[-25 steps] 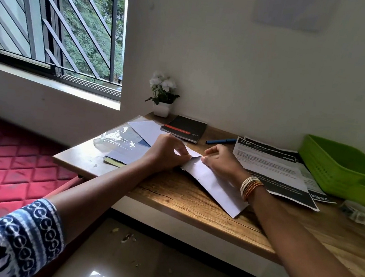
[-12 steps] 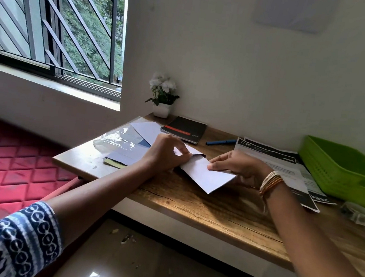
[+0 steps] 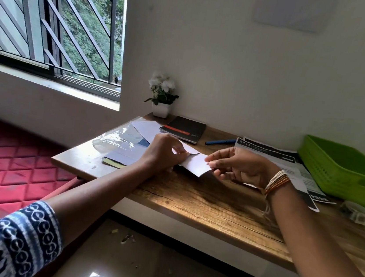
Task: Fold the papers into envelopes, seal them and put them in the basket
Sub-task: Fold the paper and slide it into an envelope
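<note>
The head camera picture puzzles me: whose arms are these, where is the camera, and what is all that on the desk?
There is no machine here. A person wears a wide-angle camera on the head, so you look forward and down along their own two arms.

The left hand pinches one end of a white paper that is partly folded, and the right hand pinches the other end, just above the wooden desk.

On the desk lie a stack of spare papers partly under a clear plastic sleeve, a black notebook, a blue pen, printed sheets, a small potted plant by the wall, and something small near the right edge that is too blurred to name. The green basket on the right is where finished envelopes should go; no envelope shows in the part of it that I can see.
</note>
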Available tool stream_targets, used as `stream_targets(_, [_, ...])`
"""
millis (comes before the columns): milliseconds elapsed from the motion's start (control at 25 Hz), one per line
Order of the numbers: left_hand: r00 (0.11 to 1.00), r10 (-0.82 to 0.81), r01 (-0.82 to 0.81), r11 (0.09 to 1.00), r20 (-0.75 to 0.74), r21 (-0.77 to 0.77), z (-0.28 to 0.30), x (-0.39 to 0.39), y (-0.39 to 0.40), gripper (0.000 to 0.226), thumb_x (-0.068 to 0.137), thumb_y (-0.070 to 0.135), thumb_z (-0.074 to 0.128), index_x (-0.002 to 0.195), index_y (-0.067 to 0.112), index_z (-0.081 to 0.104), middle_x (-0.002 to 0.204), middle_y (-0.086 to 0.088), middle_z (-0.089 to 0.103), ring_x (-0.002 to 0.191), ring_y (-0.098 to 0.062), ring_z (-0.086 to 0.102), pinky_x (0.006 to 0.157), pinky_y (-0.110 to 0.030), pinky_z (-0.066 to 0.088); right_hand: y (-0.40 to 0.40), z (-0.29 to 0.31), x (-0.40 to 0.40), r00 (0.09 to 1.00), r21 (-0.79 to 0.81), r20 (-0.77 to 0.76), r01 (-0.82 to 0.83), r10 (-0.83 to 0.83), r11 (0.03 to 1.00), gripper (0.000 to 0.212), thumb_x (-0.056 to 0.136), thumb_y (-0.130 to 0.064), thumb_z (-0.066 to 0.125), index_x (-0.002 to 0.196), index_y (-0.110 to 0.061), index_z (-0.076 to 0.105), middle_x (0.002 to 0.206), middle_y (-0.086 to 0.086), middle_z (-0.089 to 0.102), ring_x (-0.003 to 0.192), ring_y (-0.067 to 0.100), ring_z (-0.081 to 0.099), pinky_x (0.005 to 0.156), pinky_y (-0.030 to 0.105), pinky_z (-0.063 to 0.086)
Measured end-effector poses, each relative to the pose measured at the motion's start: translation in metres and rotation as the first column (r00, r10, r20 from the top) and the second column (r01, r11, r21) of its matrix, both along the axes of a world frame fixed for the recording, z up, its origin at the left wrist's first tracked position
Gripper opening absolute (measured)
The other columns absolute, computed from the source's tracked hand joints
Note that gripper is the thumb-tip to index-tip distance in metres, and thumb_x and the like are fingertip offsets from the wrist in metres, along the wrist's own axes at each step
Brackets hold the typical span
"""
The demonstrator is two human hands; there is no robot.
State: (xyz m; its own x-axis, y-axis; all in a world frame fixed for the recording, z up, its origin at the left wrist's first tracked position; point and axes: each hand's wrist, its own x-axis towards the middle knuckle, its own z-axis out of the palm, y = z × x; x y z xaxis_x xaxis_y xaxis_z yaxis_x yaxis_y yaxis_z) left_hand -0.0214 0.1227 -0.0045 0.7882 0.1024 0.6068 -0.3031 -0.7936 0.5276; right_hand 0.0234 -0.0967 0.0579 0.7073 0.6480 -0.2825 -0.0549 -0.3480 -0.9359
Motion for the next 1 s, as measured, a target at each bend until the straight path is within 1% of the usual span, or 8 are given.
stream_targets(160, [0.996,-0.085,0.085,0.996,-0.002,-0.01,-0.002,0.002,0.0,0.011,0.075,0.02,0.079,0.082,0.011,0.077,0.083,-0.002,0.075,0.069,-0.006,0.066,0.07,-0.025,0.058,0.014,-0.016,-0.001,0.997,0.048,0.009,0.08,-0.08,0.996,0.017,0.083,-0.001,0.067,0.099,-0.001,0.069,0.083,0.012,0.071,0.066,0.014,0.071,0.055,0.02,0.058])
stream_targets(280, [0.995,-0.102,0.102,0.995,-0.006,0.015,-0.002,0.003,0.0,0.011,0.074,0.021,0.079,0.082,0.013,0.077,0.083,0.0,0.075,0.068,-0.004,0.065,0.069,-0.023,0.058,0.02,-0.024,0.0,0.992,0.125,0.0,0.122,-0.123,0.985,0.019,0.082,-0.002,0.068,0.101,-0.002,0.069,0.086,0.014,0.071,0.071,0.017,0.072,0.06,0.022,0.059])
stream_targets(360, [0.997,-0.076,0.076,0.997,-0.009,0.013,-0.002,0.003,0.0,0.012,0.074,0.021,0.079,0.082,0.013,0.077,0.083,-0.001,0.075,0.066,-0.003,0.064,0.068,-0.021,0.057,0.02,-0.025,0.0,0.996,0.147,0.007,0.085,-0.087,0.985,0.026,0.079,0.0,0.07,0.105,-0.002,0.068,0.091,0.016,0.072,0.078,0.02,0.073,0.066,0.024,0.061])
stream_targets(520, [0.998,-0.068,0.067,0.998,-0.012,-0.012,-0.002,0.003,0.002,0.013,0.073,0.023,0.08,0.082,0.014,0.077,0.082,0.0,0.075,0.065,-0.001,0.063,0.069,-0.024,0.058,0.022,-0.027,-0.002,0.965,0.092,0.252,0.045,-0.067,0.995,0.029,0.079,-0.002,0.072,0.108,-0.005,0.067,0.09,0.013,0.074,0.078,0.018,0.073,0.067,0.025,0.06])
stream_targets(640, [0.995,-0.103,0.103,0.994,0.01,-0.025,-0.002,0.001,0.0,0.012,0.072,0.025,0.081,0.079,0.015,0.078,0.079,0.001,0.075,0.065,-0.004,0.065,0.068,-0.027,0.059,0.026,-0.032,-0.005,0.879,0.058,0.459,0.112,-0.126,0.992,0.021,0.078,-0.009,0.076,0.098,-0.007,0.07,0.084,0.012,0.074,0.069,0.017,0.071,0.06,0.025,0.058])
stream_targets(800, [0.984,-0.175,0.175,0.985,0.037,-0.006,0.0,-0.003,-0.004,0.014,0.071,0.026,0.081,0.079,0.014,0.078,0.079,0.0,0.075,0.067,-0.009,0.068,0.068,-0.019,0.057,0.034,-0.041,-0.001,0.604,-0.018,0.783,0.259,-0.147,0.966,0.02,0.072,-0.019,0.081,0.086,-0.017,0.068,0.069,-0.005,0.06,0.061,0.006,0.054,0.052,0.014,0.042])
stream_targets(880, [0.98,-0.194,0.193,0.981,0.053,0.013,0.0,-0.004,-0.006,0.014,0.071,0.025,0.082,0.077,0.013,0.078,0.078,0.0,0.074,0.067,-0.009,0.069,0.069,-0.017,0.056,0.037,-0.045,0.001,0.537,-0.047,0.836,0.28,-0.116,0.959,0.022,0.073,-0.021,0.08,0.088,-0.02,0.063,0.067,-0.009,0.053,0.059,0.004,0.047,0.051,0.014,0.036])
stream_targets(1000, [0.977,-0.201,0.199,0.979,0.075,0.037,-0.003,-0.004,-0.006,0.011,0.071,0.023,0.081,0.075,0.014,0.077,0.076,0.002,0.074,0.066,-0.007,0.068,0.067,-0.014,0.055,0.039,-0.049,0.005,0.509,-0.11,0.858,0.306,-0.065,0.946,0.026,0.076,-0.018,0.074,0.098,-0.019,0.061,0.076,-0.005,0.056,0.068,0.011,0.054,0.058,0.021,0.044])
